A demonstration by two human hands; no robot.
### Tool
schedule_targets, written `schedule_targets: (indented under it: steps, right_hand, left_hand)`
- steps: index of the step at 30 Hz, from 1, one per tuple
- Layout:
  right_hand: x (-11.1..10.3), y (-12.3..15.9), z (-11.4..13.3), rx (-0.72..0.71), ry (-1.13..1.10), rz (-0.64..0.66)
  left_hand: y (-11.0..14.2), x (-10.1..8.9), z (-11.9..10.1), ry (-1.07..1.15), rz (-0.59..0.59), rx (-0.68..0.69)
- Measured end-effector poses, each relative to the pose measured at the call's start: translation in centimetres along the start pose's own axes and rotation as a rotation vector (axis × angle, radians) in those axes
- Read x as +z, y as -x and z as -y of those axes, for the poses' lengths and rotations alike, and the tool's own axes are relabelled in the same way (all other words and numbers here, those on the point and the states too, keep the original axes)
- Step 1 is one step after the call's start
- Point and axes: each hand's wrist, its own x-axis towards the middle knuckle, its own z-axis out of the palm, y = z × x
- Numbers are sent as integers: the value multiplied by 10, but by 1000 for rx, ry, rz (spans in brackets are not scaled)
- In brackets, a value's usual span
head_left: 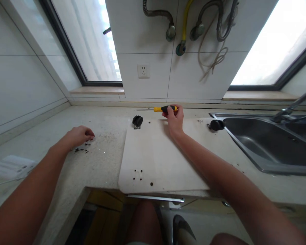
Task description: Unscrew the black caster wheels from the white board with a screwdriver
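Observation:
My right hand [175,119] is wrapped round the yellow-and-black handle of a screwdriver [158,109], its shaft pointing left above the far edge of a white board [165,153]. One black caster [137,121] sits at the board's far left corner, another black caster [217,125] at the far right, beside the sink. Four holes show in the near left corner. On the counter to the left, my left hand [80,135] has its fingertips pinched together just above several small dark screws [82,149]. Whatever those fingertips may hold is hidden.
A steel sink [257,146] with a faucet [288,110] lies at the right. At far left is a white power strip [14,166]. Hoses and a wall socket [143,71] are on the wall behind the counter [104,170]. Below the counter edge, a metal bar [155,198] shows.

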Motion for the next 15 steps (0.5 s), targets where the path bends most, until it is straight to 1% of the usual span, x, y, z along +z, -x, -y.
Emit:
schedule_targets:
  steps: [3, 7, 15]
  right_hand:
    - [-1, -3, -2, 34, -55, -47]
    - [-1, -2, 0, 50, -94, -52]
    - [-1, 1, 3, 54, -102, -37]
  left_hand:
    - [8, 3, 7, 10, -24, -21]
    - [16, 3, 10, 44, -72, -27]
    - [24, 8, 3, 89, -77, -54]
